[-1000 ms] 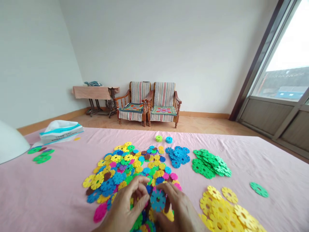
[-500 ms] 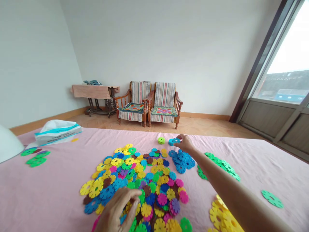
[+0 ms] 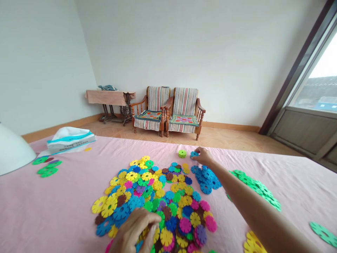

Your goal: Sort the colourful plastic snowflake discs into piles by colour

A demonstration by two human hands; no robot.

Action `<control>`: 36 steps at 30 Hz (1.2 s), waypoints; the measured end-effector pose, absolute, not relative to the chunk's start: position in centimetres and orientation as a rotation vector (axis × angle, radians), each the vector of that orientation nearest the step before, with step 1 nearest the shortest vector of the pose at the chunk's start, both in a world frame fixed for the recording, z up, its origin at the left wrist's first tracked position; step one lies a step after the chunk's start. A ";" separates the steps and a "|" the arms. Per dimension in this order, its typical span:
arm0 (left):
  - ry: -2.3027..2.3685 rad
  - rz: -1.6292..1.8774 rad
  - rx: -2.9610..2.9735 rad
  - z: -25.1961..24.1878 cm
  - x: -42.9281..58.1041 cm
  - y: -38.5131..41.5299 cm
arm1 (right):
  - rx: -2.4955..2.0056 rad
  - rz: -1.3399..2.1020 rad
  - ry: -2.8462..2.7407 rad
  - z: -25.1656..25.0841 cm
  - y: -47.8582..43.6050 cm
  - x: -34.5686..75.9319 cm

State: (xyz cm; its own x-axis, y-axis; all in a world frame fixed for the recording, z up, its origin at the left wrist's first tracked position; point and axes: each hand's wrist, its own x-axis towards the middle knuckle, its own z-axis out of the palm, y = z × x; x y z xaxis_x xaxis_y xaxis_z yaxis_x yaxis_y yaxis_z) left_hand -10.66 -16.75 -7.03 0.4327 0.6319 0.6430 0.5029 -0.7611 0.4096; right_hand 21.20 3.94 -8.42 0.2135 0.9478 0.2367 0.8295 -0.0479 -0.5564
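Out at the far side of the cloth, my right hand (image 3: 204, 156) has its fingertips closed at the edge of a small blue notched disc stack (image 3: 194, 154). Whether they pinch only the top disc is hard to see. Close to its left stands a short lime-green disc stack (image 3: 182, 153). Loose blue discs (image 3: 205, 178) lie in a heap just nearer than this hand. My left hand (image 3: 135, 228) hovers over the near part of a big mixed-colour disc pile (image 3: 158, 196), fingers bent, with a gap between thumb and forefinger and nothing visible in it.
Green discs (image 3: 259, 188) lie right of my forearm, and yellow discs (image 3: 253, 242) near the front. A tissue pack (image 3: 71, 141), several green discs (image 3: 47, 171) and a white rounded object (image 3: 13, 153) are at left on the pink cloth (image 3: 65, 207). Two armchairs (image 3: 183, 119) stand beyond.
The blue disc that my right hand held beside the blue stack is now over or on it. My left hand stays over the pile. The view has turned slightly left.
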 end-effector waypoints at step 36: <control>1.441 0.899 2.680 -6.6 -13.1 -13.6 | -1.358 0.448 -2.213 -4.0 -21.0 6.8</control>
